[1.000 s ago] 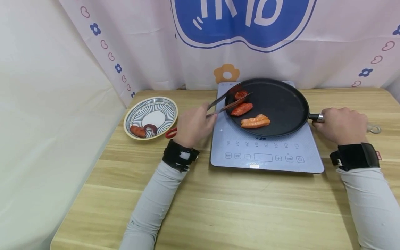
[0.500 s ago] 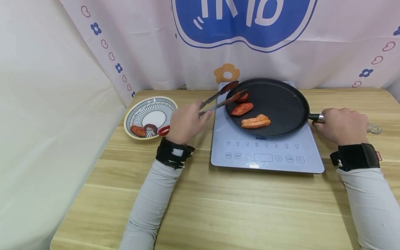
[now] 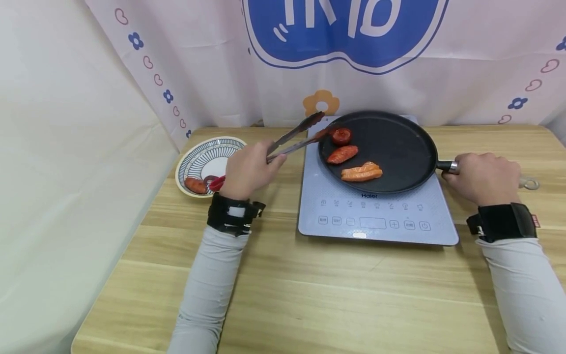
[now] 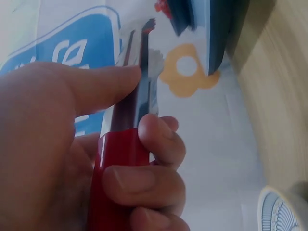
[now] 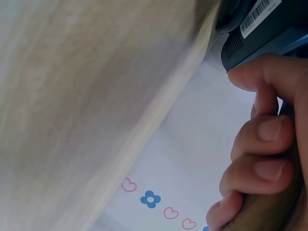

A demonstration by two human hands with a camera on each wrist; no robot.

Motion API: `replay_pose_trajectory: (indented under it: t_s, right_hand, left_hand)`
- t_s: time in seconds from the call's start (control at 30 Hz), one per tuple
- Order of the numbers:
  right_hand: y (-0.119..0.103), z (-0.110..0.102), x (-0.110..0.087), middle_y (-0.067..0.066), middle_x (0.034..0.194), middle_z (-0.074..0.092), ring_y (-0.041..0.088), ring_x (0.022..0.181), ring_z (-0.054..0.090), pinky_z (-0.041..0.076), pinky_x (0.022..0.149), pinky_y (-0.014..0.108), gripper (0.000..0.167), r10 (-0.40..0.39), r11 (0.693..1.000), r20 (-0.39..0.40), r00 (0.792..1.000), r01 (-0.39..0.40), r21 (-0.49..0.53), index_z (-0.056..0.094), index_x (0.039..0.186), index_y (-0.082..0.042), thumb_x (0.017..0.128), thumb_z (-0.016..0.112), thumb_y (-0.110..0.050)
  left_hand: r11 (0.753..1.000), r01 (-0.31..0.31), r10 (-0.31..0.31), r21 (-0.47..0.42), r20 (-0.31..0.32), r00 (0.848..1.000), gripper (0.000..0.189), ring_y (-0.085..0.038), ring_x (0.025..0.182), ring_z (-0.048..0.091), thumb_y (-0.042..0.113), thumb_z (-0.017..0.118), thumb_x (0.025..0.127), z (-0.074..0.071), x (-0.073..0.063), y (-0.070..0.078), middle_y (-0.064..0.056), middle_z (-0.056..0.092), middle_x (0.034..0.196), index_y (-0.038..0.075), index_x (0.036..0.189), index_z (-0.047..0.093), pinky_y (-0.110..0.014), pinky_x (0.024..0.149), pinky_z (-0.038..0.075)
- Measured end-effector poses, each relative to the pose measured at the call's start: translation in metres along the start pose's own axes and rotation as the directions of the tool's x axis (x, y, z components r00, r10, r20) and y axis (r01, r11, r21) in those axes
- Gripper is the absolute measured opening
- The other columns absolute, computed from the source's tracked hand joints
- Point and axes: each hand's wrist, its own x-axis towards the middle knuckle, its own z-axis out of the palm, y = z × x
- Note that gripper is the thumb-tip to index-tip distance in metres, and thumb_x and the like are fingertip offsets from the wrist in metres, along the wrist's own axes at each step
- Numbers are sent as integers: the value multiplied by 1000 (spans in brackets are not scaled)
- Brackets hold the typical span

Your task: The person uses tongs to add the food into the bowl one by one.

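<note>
My left hand [image 3: 249,169] grips metal tongs [image 3: 294,135] by their red handle [image 4: 120,154], the thumb lying along the metal arms. The tongs' arms are spread with nothing between them, and their tips point at the left rim of the black frying pan [image 3: 402,147]. Round the pan's handle [image 3: 447,166] my right hand [image 3: 484,177] is curled. Inside the pan, toward its left, lie a tomato half [image 3: 341,136], a scored red sausage [image 3: 342,154] and an orange slice of salmon [image 3: 361,172]. The left hand partly hides a patterned plate [image 3: 190,160].
The pan stands on a grey induction cooker [image 3: 371,231] on the wooden table [image 3: 336,295]. A second sausage [image 3: 195,185] and a purplish curled piece [image 3: 210,180] lie on the plate. Behind the table hangs a printed curtain [image 3: 212,59].
My left hand has drawn the tongs back leftward, off the tomato half, toward the plate. The tomato half stays in the pan. My right hand has not moved.
</note>
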Motion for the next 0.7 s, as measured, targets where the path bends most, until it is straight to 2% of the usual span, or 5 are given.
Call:
replay_pose_trajectory:
  t_s: [0.27,0.47,0.7]
  right_hand:
    - [1,0,0,7,59,50,34,57,50,38,50,50,39,-1,1000,0,1000,1,1,57,68,-10,95,71,-35]
    - [2,0,0,7,58,49,34,56,49,37,49,50,40,-2,1000,-19,1000,2,1,56,66,-11,94,72,-35]
    - [1,2,0,7,58,50,33,57,50,37,50,48,38,3,1000,-8,1000,-3,-4,58,68,-10,95,71,-34]
  left_hand:
    - [999,42,-40,-29,68,997,30,-25,72,58,47,61,105,-12,0,-15,-5,63,83,18,107,67,-38,59,41]
    - [998,57,-54,-33,100,993,30,-25,72,58,49,60,105,-17,0,-23,-5,63,85,19,105,65,-38,59,42]
    - [999,48,-47,-6,87,995,31,-25,70,57,46,61,105,-20,-6,-32,-7,63,85,16,107,65,-35,56,39]
